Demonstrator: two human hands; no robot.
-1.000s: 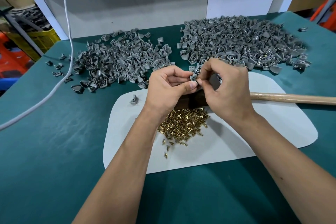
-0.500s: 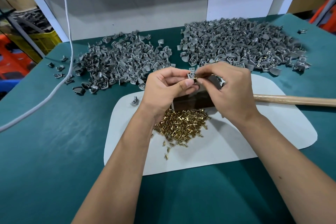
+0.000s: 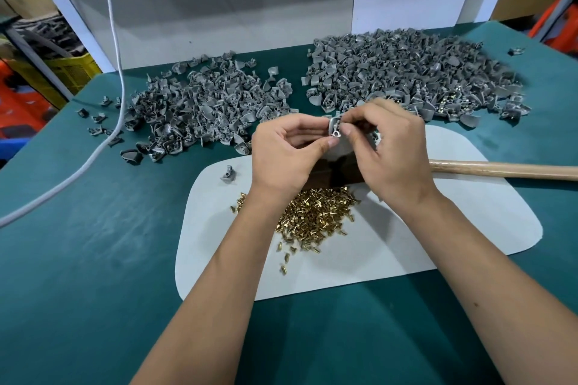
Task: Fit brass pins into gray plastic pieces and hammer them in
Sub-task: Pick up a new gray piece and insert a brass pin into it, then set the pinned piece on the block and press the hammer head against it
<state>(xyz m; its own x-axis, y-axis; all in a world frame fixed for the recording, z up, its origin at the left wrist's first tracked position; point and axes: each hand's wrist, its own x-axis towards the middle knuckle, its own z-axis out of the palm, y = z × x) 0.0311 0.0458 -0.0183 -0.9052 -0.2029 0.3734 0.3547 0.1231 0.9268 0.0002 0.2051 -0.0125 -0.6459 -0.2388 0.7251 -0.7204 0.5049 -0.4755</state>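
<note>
Left hand (image 3: 289,155) and right hand (image 3: 387,147) meet at frame centre, raised above the mat, both pinched on one small gray plastic piece (image 3: 334,129). Left thumb and forefinger clamp it from the left; right thumb and forefinger press on it from the right, remaining fingers curled. The piece is a curved shell with a small round socket facing the camera at its lower edge. Cannot tell whether a pin sits in it: too small.

Loose brass pins (image 3: 316,216), short and flanged, lie in a heap on the white rounded mat (image 3: 438,244) just below the hands, a few strays trailing toward lower centre. One single gray piece (image 3: 227,173) sits alone on the mat's upper left corner.

Two piles of the same gray parts on the green table cover (image 3: 93,291): left pile (image 3: 200,112) at upper centre-left, right pile (image 3: 416,75) at upper right; the right pile shows brass glints along its near edge.

Wooden hammer handle (image 3: 506,170) lies across the mat's right side, running off the right edge; its dark head (image 3: 328,173) is mostly hidden beneath the hands. White cable (image 3: 115,40) hangs down at upper left and trails off the left edge.
</note>
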